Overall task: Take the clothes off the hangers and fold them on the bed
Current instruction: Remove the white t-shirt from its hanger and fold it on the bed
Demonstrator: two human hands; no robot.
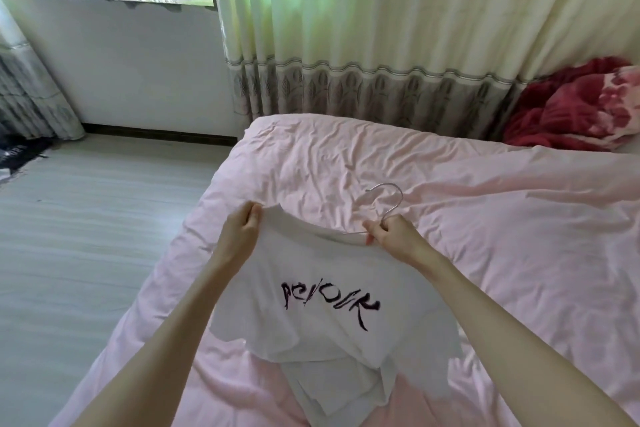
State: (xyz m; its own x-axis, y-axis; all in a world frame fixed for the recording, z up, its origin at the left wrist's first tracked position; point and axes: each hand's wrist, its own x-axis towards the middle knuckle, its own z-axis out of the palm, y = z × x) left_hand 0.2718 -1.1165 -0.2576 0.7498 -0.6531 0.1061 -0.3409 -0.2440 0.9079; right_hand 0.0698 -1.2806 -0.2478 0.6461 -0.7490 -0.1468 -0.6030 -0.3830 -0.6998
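Left hand point(242, 229) fingers point(254, 215) are pinched together on the collar edge of the white T-shirt point(322, 308), on its left shoulder; right hand point(391, 236) fingers point(372, 230) are clamped round the neck of the wire hanger point(388, 204) w/ a bit of the collar caught under the thumb. Hook sticks up & away on the far side of the right hand; one thin bar of the hanger shows at the collar opening, rest is hidden inside the shirt, so can't tell if either shoulder is free yet. Shirt is held up over the near-left part of the bed point(485, 218), black lettering facing up, lower hem drooping onto the pink cover, near the bed's left edge. Progress, as a guess: early — this shirt isn't off its hanger, nothing folded is in view, no other hung clothes or loose hangers visible. Left to do: slide hanger out thru the collar, put it aside, lay shirt flat, fold. Containers: none in view; a crumpled red blanket point(571, 107) sits at the far right by the curtain point(381, 28).
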